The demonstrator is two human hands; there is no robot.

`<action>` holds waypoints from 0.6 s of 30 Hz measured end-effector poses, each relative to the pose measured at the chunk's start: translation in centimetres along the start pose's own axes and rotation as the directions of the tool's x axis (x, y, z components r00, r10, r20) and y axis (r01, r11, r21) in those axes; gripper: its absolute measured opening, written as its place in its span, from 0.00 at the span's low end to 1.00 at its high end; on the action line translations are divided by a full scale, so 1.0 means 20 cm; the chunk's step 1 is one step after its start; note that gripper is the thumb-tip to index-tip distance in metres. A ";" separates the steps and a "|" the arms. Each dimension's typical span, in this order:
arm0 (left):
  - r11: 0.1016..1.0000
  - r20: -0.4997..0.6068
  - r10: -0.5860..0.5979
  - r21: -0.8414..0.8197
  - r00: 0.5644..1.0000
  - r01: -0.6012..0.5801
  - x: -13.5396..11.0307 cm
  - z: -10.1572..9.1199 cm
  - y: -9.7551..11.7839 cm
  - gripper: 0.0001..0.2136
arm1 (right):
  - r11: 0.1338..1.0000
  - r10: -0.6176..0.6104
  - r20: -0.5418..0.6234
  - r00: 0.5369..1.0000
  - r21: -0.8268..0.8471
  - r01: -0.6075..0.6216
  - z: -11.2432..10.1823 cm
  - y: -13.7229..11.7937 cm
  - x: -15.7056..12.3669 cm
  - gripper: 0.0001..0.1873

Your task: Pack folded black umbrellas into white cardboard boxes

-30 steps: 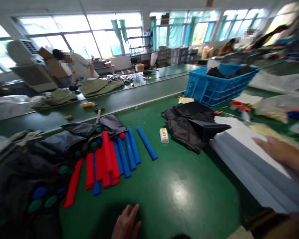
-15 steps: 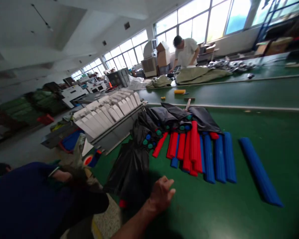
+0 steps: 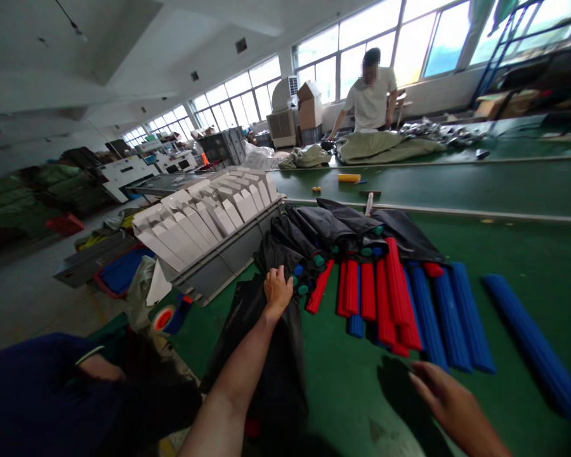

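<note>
My left hand point(image 3: 278, 293) reaches forward onto a black bag point(image 3: 257, 355) lying on the green table. Its fingers are curled down on the bag's upper end, next to the green and blue round ends of rolls poking from another black bag. Over the near part of the table my right hand point(image 3: 450, 403) holds nothing, fingers stretched and thumb apart. Beyond it lie red ribbed rolls point(image 3: 400, 285) and blue ribbed rolls point(image 3: 452, 317), partly under more black bags point(image 3: 323, 222). One separate blue roll point(image 3: 535, 343) lies at the right.
A grey crate point(image 3: 219, 263) of upright white boxes stands at the left. Near it is a roll of orange-and-white tape point(image 3: 164, 318). A person in dark blue point(image 3: 33, 393) is at lower left. Across the table, another person point(image 3: 371, 101) stands by olive cloth point(image 3: 385, 147).
My left hand has moved forward and left onto the black bag. My right hand has come into view at the lower right. The person across the table has straightened up.
</note>
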State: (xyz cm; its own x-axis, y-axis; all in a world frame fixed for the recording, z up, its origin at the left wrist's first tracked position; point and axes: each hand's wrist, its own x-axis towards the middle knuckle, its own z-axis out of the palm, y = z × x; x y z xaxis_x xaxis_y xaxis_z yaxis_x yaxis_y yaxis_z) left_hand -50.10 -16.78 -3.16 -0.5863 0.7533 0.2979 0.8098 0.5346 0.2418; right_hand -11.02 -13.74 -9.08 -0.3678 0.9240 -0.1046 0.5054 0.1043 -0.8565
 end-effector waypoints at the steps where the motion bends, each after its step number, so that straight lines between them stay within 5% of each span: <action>1: 1.000 0.009 0.025 -0.004 1.000 -0.025 0.02 0.01 -0.02 0.17 | 0.997 -0.082 0.119 0.989 0.002 0.082 0.11 -0.08 0.04 0.17; 3: 0.997 0.022 0.075 -0.014 0.997 -0.075 0.05 0.03 -0.05 0.12 | 0.984 -0.180 0.267 0.947 0.044 0.174 0.33 -0.27 0.14 0.16; 5: 0.994 0.014 0.103 -0.024 0.995 -0.102 0.08 0.02 -0.08 0.14 | 0.973 -0.194 0.319 0.928 0.183 0.141 0.52 -0.46 0.24 0.15; 8: 0.994 -0.038 0.098 -0.037 0.994 -0.100 0.15 -0.04 -0.09 0.15 | 0.858 0.015 0.328 0.944 0.481 -0.180 0.71 -0.72 0.42 0.20; 10: 0.994 -0.086 0.095 -0.047 0.992 -0.099 0.19 -0.10 -0.06 0.16 | 0.772 0.105 0.335 0.936 0.566 -0.289 0.80 -0.86 0.52 0.24; 14: 0.978 -0.164 0.182 -0.072 0.970 -0.195 0.20 -0.29 0.09 0.17 | 0.678 0.130 0.291 0.948 0.672 -0.299 0.81 -1.04 0.61 0.29; 18: 0.872 -0.371 0.371 -0.178 0.852 -0.457 0.02 -0.46 0.37 0.17 | 0.580 0.120 0.284 0.951 0.758 -0.299 0.54 -0.99 0.47 0.36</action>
State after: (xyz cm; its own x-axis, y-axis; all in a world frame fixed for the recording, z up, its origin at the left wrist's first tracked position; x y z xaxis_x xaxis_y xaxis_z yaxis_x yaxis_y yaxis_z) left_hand -44.54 -16.10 7.21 -0.2077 0.6978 0.6855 0.9696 0.0541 0.2387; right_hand -32.83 -11.13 1.39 -0.5108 0.7870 -0.3460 -0.1881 -0.4949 -0.8483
